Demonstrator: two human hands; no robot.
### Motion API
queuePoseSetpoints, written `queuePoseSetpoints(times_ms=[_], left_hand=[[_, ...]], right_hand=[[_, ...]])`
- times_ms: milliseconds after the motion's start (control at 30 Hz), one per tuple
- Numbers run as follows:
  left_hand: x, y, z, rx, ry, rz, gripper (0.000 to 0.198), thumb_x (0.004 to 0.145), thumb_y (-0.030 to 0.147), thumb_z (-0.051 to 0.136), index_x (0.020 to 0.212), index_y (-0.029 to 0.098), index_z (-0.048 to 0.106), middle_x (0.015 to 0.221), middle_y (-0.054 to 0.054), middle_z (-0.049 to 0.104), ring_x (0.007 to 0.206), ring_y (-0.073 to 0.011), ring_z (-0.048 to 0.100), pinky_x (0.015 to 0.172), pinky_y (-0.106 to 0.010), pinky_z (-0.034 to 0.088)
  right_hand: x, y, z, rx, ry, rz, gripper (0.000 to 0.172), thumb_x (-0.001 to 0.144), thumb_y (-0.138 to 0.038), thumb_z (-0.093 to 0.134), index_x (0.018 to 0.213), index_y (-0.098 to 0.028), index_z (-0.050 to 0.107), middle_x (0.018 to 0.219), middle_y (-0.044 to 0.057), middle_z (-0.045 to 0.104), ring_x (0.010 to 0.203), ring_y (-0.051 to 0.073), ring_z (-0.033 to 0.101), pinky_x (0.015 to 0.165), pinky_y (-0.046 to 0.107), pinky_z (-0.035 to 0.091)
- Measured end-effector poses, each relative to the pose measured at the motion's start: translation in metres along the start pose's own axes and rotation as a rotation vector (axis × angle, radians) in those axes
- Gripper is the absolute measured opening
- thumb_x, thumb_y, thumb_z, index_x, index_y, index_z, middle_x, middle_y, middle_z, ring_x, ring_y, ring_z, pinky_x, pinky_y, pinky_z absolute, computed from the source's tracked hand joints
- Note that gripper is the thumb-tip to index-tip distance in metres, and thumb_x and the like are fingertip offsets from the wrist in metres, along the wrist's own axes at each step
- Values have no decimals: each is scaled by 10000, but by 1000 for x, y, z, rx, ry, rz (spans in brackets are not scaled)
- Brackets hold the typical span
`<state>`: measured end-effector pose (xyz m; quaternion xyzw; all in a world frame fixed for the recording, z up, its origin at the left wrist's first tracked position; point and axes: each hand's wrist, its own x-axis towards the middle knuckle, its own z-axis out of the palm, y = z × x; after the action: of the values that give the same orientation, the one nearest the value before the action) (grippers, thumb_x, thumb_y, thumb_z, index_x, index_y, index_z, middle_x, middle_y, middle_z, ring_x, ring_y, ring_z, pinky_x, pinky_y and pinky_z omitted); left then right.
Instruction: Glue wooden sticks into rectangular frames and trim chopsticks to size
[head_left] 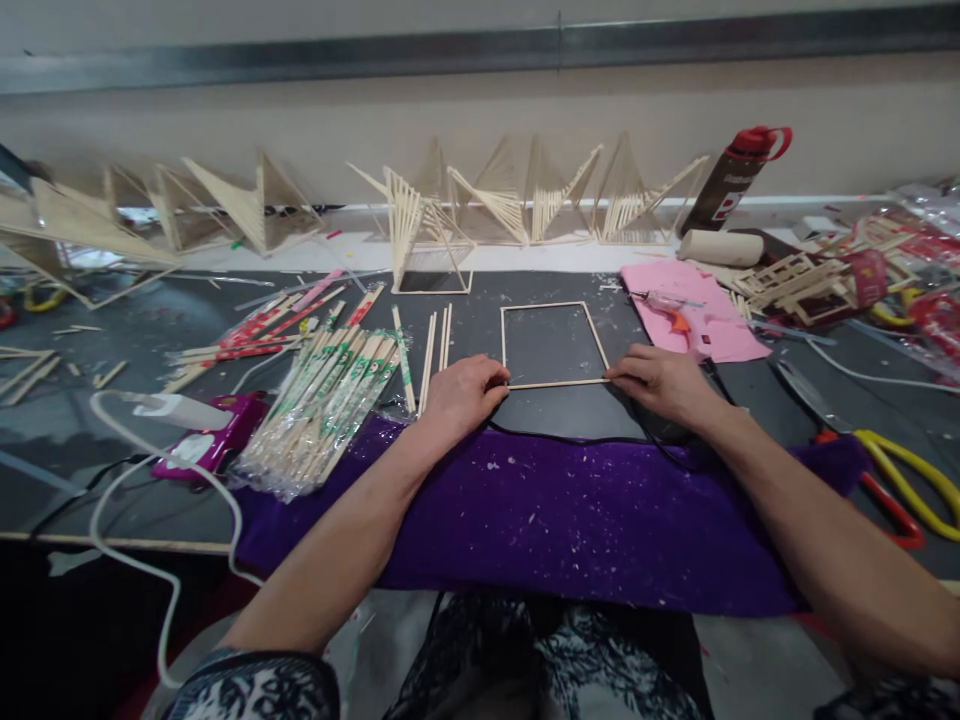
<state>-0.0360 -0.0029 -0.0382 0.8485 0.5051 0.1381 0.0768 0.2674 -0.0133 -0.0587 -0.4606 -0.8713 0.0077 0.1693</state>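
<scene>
One left hand [466, 388], one right hand [660, 378], one stick frame [556, 384]; one bottle [726, 185] near the tabletop's [540, 287] back edge; one glue gun [697, 328] and one pink cloth [739, 340] toward the right; one purple cloth [585, 520] along the front edge; wrapped chopsticks [322, 400], uncountable.

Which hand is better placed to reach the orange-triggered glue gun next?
Probably the right hand, at the near right corner of the four-sided wooden frame, nearer the glue gun; the left hand is farther.
</scene>
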Motion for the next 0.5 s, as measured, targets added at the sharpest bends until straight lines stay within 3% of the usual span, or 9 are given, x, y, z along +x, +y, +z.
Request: queuePoseSetpoints(times_ms=[500], left_hand=[[2, 1, 2, 23, 7, 19, 179, 829, 289, 490, 841, 243, 663, 896, 15, 636, 828, -120, 568, 673, -220, 385]], right_hand=[[1, 5, 5, 9, -18, 25, 225, 877, -279, 429, 931, -264, 646, 889, 24, 617, 797, 153, 587, 620, 250, 418]])
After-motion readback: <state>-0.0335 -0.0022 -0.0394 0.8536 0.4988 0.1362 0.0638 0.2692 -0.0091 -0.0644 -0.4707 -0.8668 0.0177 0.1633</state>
